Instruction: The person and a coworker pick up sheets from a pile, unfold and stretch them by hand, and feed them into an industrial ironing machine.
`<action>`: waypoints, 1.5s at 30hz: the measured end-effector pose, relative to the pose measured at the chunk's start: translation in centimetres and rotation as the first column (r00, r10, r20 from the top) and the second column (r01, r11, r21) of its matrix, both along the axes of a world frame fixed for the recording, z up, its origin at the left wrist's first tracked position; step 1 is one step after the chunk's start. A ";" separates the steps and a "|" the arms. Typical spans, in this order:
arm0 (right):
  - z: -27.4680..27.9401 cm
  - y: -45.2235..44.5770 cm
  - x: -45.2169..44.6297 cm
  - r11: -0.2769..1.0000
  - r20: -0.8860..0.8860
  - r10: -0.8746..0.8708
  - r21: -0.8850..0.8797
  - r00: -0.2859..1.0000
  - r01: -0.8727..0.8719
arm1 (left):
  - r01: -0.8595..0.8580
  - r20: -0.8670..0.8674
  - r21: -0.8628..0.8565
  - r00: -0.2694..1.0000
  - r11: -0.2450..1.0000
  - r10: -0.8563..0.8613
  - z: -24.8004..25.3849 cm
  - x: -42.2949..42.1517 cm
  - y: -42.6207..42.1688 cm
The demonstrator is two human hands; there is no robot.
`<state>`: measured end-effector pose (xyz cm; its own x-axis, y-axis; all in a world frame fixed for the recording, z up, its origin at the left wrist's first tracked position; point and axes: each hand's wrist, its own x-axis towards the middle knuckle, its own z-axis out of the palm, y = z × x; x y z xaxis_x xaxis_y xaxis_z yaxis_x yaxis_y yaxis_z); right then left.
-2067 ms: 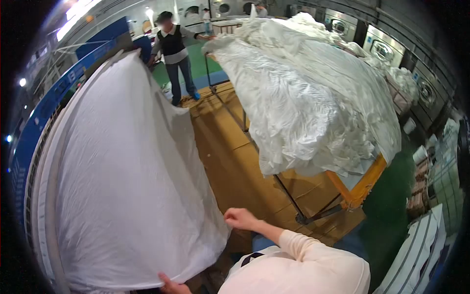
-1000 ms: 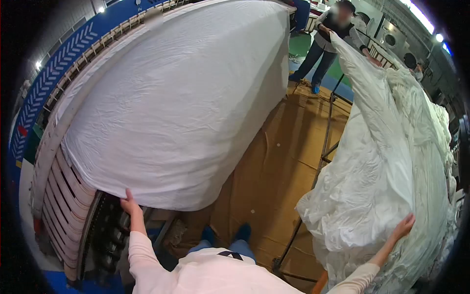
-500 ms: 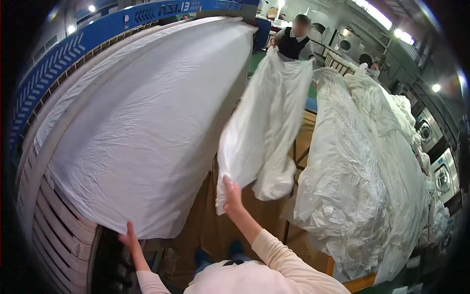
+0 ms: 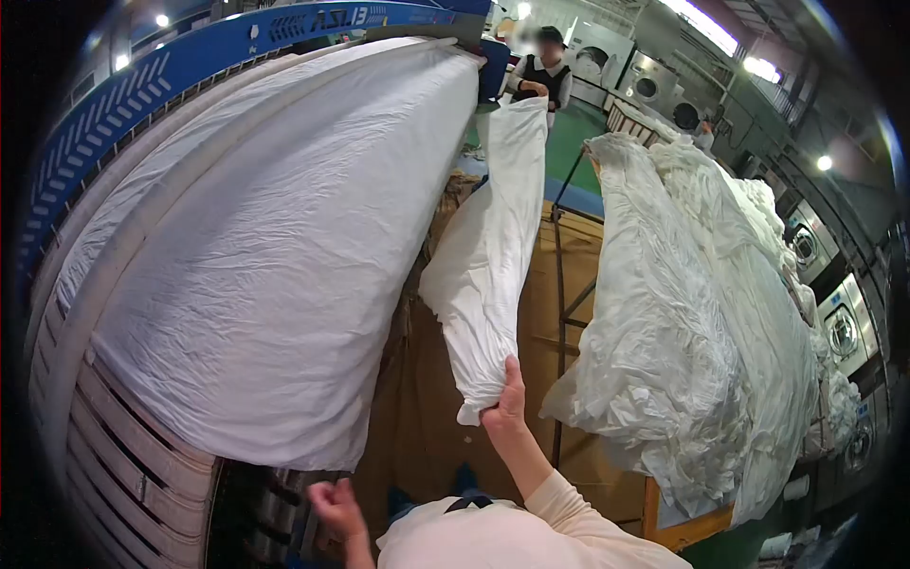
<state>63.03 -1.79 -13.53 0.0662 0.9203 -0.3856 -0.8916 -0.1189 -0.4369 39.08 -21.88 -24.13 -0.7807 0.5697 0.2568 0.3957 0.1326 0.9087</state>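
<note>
My right hand (image 4: 507,403) is closed around the gathered near end of a white sheet (image 4: 493,237). This sheet hangs as a narrow length over the gap, and a co-worker's hand (image 4: 536,87) holds its far end. My left hand (image 4: 338,512) is just below the near corner of another white sheet (image 4: 265,284), apart from it. Its fingers are curled, with nothing visible in them. That second sheet lies spread and slightly wrinkled over the slatted bed of a large machine.
A heap of crumpled white sheets (image 4: 682,332) lies on the right. Behind the slatted bed (image 4: 123,474) runs a blue machine beam (image 4: 256,38). A dark metal frame (image 4: 559,313) stands between. Washing machines (image 4: 844,327) line the right side; the co-worker (image 4: 542,71) stands at the far end.
My left hand has come off the spread sheet's edge and moved right. My right hand has moved right, and the hanging sheet is drawn narrower. The co-worker's hands have come together.
</note>
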 end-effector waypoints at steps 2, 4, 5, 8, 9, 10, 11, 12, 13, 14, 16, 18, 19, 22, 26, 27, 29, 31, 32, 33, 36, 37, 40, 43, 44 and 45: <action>1.3 -1.3 -0.4 0.999 0.000 0.031 0.020 1.000 -0.031 | 0.361 0.018 0.053 0.932 0.931 -0.362 3.6 4.2 3.4; 3.2 -2.9 -0.6 0.999 0.048 0.049 0.006 0.998 -0.049 | 0.607 -0.204 0.109 0.789 0.787 -0.580 7.6 7.4 7.7; 3.8 -3.5 -0.5 0.998 0.073 0.058 0.002 0.996 -0.059 | 0.684 -0.376 0.114 0.701 0.721 -0.606 9.8 9.0 9.7; 4.4 -4.6 1.7 0.999 0.132 -0.006 0.055 0.991 -0.001 | 0.839 -0.442 0.081 0.514 0.538 -0.735 12.3 14.0 13.0; 4.7 -5.0 2.6 0.997 0.179 -0.021 0.078 0.984 0.008 | 0.879 -0.393 0.074 0.460 0.472 -0.796 11.5 15.6 13.9; 5.5 -5.2 3.3 0.994 0.214 -0.064 0.104 0.975 0.043 | 0.913 -0.342 0.068 0.400 0.402 -0.851 11.2 16.8 14.4; 5.9 -5.2 4.0 0.991 0.285 -0.078 0.128 0.955 0.042 | 0.925 -0.286 0.061 0.377 0.376 -0.881 11.0 17.7 14.7; 6.2 -5.1 4.8 0.988 0.351 -0.094 0.152 0.931 0.043 | 0.936 -0.229 0.052 0.350 0.348 -0.908 11.0 18.5 14.8; 6.1 -5.3 5.6 0.985 0.414 -0.111 0.166 0.903 0.045 | 0.948 -0.164 0.039 0.319 0.317 -0.933 10.9 19.1 14.8; 5.8 -5.6 6.7 0.982 0.455 -0.073 0.187 0.887 -0.015 | 0.952 -0.092 0.060 0.304 0.299 -0.948 10.7 19.6 14.7; 4.6 -5.6 9.5 0.964 0.536 -0.001 0.226 0.844 -0.143 | 0.956 0.046 0.107 0.270 0.274 -0.962 10.4 20.8 14.7; 2.9 -5.7 12.1 0.955 0.569 -0.072 0.276 0.819 -0.108 | 0.917 -0.032 0.228 0.343 0.327 -0.939 11.6 22.0 14.9; 1.9 -5.5 13.2 0.947 0.582 -0.104 0.305 0.806 -0.098 | 0.890 -0.072 0.291 0.387 0.352 -0.919 12.8 22.4 15.3; -4.5 -4.6 14.7 0.958 0.826 -0.232 0.286 0.513 -0.027 | 0.858 0.160 0.341 0.350 0.385 -0.923 17.0 22.7 15.7; -8.9 -5.2 11.0 0.771 0.893 -0.205 0.399 0.401 -0.496 | 0.902 0.168 0.355 0.196 0.244 -0.966 22.6 24.0 14.4; -9.2 -5.9 9.6 0.737 0.906 -0.189 0.386 0.379 -0.555 | 0.945 0.232 0.273 0.117 0.180 -0.966 22.5 23.5 13.9; -9.7 -5.2 8.7 0.770 0.892 -0.159 0.380 0.423 -0.512 | 0.907 0.278 0.374 0.088 0.193 -0.957 21.9 22.8 12.7; -10.8 -3.1 9.2 0.849 0.830 -0.146 0.385 0.538 -0.363 | 0.864 0.318 0.468 0.035 0.189 -0.947 21.4 22.1 11.6; -11.5 -1.8 9.6 0.881 0.742 -0.170 0.409 0.648 -0.237 | 0.871 0.231 0.419 0.170 0.256 -0.958 20.7 21.2 11.8; -11.9 -0.6 10.4 0.904 0.626 -0.213 0.417 0.750 -0.091 | 0.867 0.139 0.365 0.310 0.340 -0.940 20.0 20.2 12.0; -10.5 -1.5 13.4 0.982 0.648 -0.189 0.132 0.738 0.136 | 0.678 0.412 0.424 0.446 0.600 -0.795 18.6 16.2 12.6; -10.3 -2.7 14.6 0.976 0.619 -0.199 0.060 0.759 0.207 | 0.555 0.569 0.463 0.413 0.691 -0.712 18.3 14.7 12.8; -7.5 -5.7 16.4 0.918 0.672 -0.327 0.061 0.664 0.391 | 0.698 0.803 0.114 0.354 0.707 -0.479 5.5 8.4 10.8; -0.3 -6.7 15.9 0.912 0.805 -0.318 0.115 0.501 0.394 | 0.589 0.968 -0.022 0.216 0.808 -0.130 -4.2 7.4 7.8; 2.5 -6.5 15.5 0.875 0.755 -0.407 0.161 0.514 0.456 | 0.487 0.994 0.013 0.088 0.873 -0.064 -6.8 7.5 7.6; 4.5 -6.2 15.2 0.831 0.696 -0.497 0.210 0.518 0.515 | 0.373 0.999 0.032 -0.049 0.927 -0.015 -9.0 7.8 8.0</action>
<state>78.23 -8.03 -9.01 0.7720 0.6352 -0.0252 -0.2244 0.2352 -0.9457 46.87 -13.92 -33.13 0.0127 0.6357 -0.7718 -0.8120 0.4570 0.3631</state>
